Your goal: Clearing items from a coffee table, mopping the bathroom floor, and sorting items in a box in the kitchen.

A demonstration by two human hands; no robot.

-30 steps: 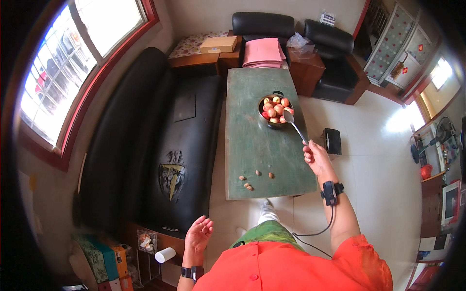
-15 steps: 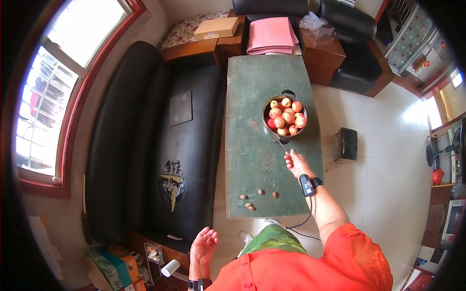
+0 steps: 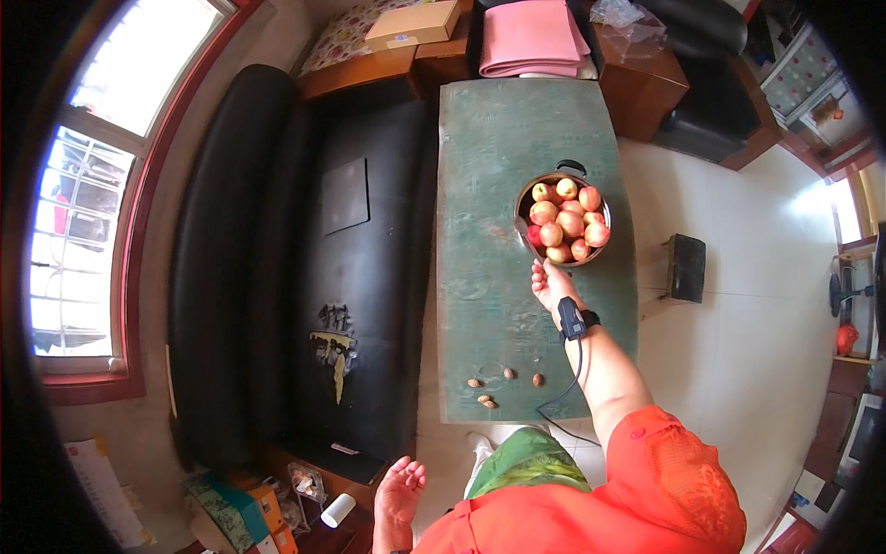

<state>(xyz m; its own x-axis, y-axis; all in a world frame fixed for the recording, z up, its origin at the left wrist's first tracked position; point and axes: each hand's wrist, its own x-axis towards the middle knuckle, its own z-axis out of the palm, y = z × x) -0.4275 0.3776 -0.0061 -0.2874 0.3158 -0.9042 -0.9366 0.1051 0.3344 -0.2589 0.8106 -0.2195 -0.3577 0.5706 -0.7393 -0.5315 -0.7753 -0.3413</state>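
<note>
A pot with dark handles stands on the green table, heaped with red and yellow apples. My right hand is closed round the handle of a metal spoon, just at the pot's near side. The spoon's head lies along the pot's left rim; most of its handle is hidden by my fingers. Off the table's near left corner, my left hand hangs with its fingers loosely curled and apart, holding nothing. Several small brown nuts lie at the table's near end.
A long black sofa with torn upholstery runs along the table's left. Right of the table stands a small black stool. Folded pink cloth sits beyond the far end. A cable trails from my right wrist across the near table edge.
My right hand has moved closer to the pot, and the spoon has swung from pointing at the near handle to lying along the left rim. The whole view has shifted slightly.
</note>
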